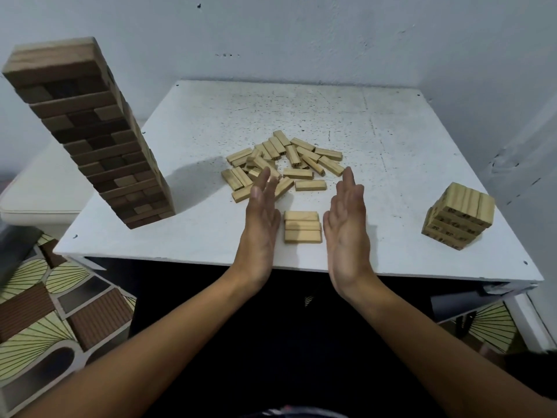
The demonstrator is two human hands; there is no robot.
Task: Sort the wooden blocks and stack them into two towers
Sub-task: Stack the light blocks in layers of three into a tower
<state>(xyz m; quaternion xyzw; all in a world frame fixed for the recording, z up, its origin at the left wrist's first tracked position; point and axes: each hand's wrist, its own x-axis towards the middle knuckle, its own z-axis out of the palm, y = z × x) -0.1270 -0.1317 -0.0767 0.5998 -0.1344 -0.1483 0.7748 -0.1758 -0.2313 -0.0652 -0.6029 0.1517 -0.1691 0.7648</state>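
both hands, left hand [261, 218] and right hand [346, 220], stand flat-fingered, holding nothing, flanking a small block stack [302, 227] near the table [391, 146] front edge; loose blocks [283, 162] lie mid-table, dark tower [90, 131] left, short pale tower [459, 215] right.

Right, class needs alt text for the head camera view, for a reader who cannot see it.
Two open hands, left hand and right hand, flank a small row of pale blocks on a white table. Behind lies a loose pile of pale blocks; a tall dark tower stands left, a short pale stack right.
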